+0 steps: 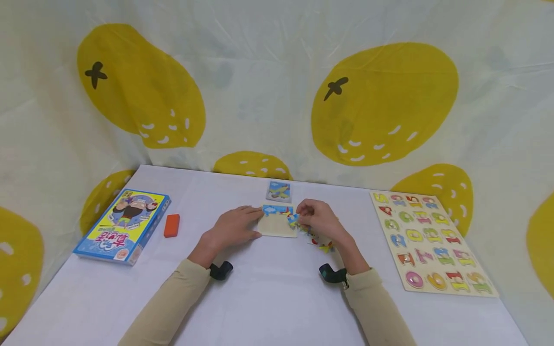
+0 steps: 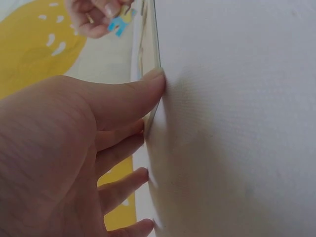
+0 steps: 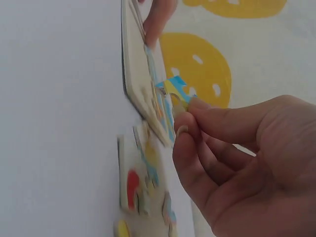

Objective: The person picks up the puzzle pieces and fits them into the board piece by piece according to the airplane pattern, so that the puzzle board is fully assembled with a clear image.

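A jigsaw piece (image 3: 174,88) in blue and yellow is pinched between the thumb and forefinger of my right hand (image 1: 321,220), above the right side of a small wooden puzzle board (image 1: 277,230). Fitted pieces (image 1: 276,210) with blue sky and some red run along the board's far edge; its nearer part is bare wood. My left hand (image 1: 235,227) rests at the board's left edge, thumb touching it and fingers spread. Loose jigsaw pieces (image 1: 321,240) lie in a pile to the right of the board, partly hidden by my right hand.
Behind the board lies a small picture card (image 1: 279,191) with a yellow shape on blue. A blue and yellow box (image 1: 123,226) and a red block (image 1: 171,225) are at the left. At the right lies a wooden number board (image 1: 428,242). A patterned cloth (image 1: 259,96) hangs behind the table.
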### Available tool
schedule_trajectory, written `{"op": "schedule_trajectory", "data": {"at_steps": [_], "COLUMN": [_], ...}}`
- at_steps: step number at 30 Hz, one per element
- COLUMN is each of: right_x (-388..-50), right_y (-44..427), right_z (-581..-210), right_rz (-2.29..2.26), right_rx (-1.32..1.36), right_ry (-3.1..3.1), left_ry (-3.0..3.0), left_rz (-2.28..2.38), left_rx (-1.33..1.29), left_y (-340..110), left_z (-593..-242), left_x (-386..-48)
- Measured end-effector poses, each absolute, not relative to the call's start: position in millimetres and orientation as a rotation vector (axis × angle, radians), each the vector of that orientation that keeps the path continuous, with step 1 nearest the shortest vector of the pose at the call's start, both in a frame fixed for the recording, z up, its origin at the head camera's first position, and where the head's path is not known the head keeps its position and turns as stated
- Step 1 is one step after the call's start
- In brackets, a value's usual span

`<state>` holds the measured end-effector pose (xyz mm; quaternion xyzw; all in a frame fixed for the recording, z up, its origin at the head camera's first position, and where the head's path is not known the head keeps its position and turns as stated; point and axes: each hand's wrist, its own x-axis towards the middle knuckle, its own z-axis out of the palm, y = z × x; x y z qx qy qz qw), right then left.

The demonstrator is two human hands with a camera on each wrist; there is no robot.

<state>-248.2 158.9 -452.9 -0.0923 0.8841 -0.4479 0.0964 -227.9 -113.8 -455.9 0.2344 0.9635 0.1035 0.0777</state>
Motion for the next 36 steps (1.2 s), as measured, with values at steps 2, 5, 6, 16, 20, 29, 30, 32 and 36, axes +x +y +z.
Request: {"op": "schedule_trajectory", "data": {"at_steps": [2, 5, 6, 16, 20, 29, 30, 32, 36], "right_x": [-248, -249, -249, -246, -248, -249, -249, -250, -251], "right_y": [153, 143, 140, 107, 98, 83, 82, 80, 77], "right_z": [-453, -456, -457, -465, -468, -466, -465, -464, -462], "right_rz": [-1.377, -1.454, -1.477, -1.649, -1.668, -1.655, -1.649, -1.615, -1.489], "right_rx": [-0.264, -0.268, -0.259, -0.168, -0.159, -0.075, -0.064, -0.051, -0.039], "right_ry": [2.602, 2.562, 2.551, 2.420, 2.436, 2.494, 2.498, 2.525, 2.635], "left_ry": [2.887, 2.884, 2.883, 2.870, 2.880, 2.892, 2.895, 2.898, 2.898], "left_rz": [0.313, 0.318, 0.321, 0.356, 0.354, 0.354, 0.355, 0.365, 0.365], "left_rx": [0.703, 0.704, 0.706, 0.722, 0.738, 0.750, 0.751, 0.753, 0.763], "left_y": [-113, -113, -113, -113, -113, -113, -113, -114, -114], "left_z": [-457, -458, -458, -456, -455, -456, -456, -457, -459], "left_x": [-228, -229, -229, -229, -229, -229, -229, -230, -231]}}
